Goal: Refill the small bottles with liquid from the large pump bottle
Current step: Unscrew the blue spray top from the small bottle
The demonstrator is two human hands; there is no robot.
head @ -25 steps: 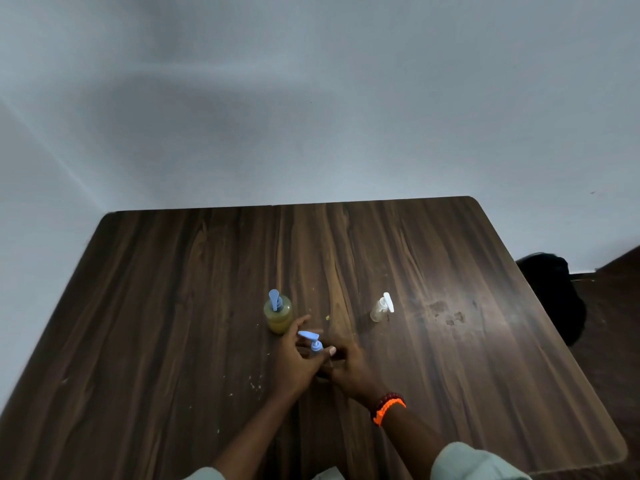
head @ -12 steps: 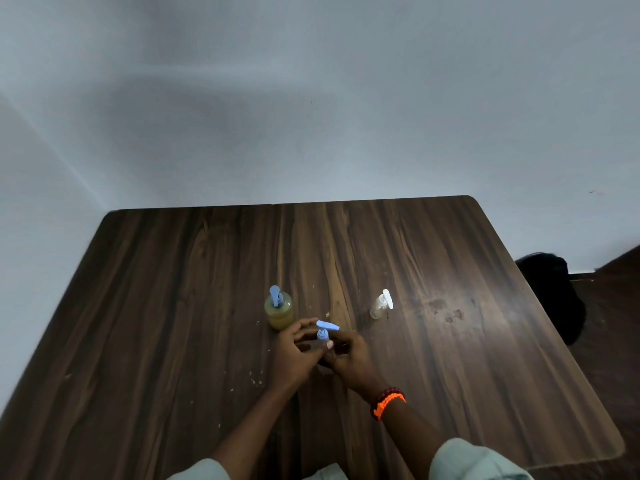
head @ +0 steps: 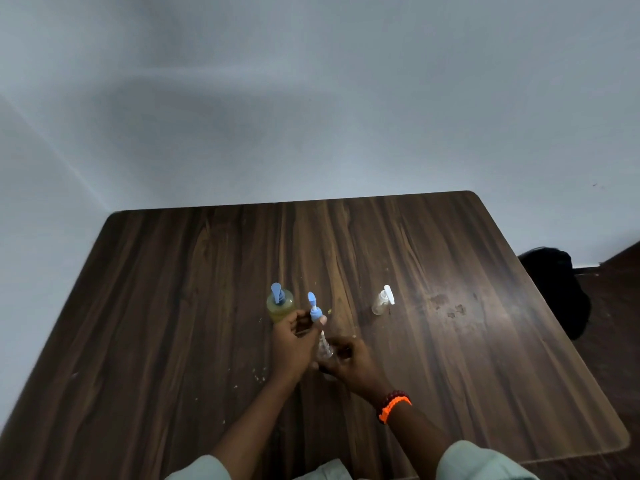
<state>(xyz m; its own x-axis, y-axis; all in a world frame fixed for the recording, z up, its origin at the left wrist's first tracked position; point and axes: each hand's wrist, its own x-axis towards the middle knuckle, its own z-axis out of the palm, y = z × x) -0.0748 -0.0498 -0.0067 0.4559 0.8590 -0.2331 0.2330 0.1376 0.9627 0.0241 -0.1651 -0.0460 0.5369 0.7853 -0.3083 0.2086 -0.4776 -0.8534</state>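
Now the pump top is being pulled out of a small bottle, so that the bottle can be filled. This step is done best when the top is lifted straight up until the thin tube is fully out, and the little bottle is kept upright and still. Drips from the tube should be kept off the table [head: 173, 306].

Furthest left, the large pump bottle [head: 280, 305] is seen standing on the table, just behind the left hand. It looks about full of yellow liquid, and a blue pump head is fitted on it.

Next, the left hand [head: 292, 344] is seen with its fingers [head: 300, 315] closed around the small blue pump top [head: 314, 308], which is held up in the air. A thin pale tube [head: 322, 337] hangs down from it toward the bottle below.

Just right of that, the small clear bottle [head: 325, 351] is held near the table by the right hand [head: 349, 362], and the fingers are wrapped around it. It looks empty, though it is too small and blurred for this to be told for sure. An orange band [head: 393, 407] is worn on that wrist.

Further right, well apart from the hands, another small clear bottle with a white pump top [head: 382, 301] is left standing on the table. Little or nothing can be seen inside it.
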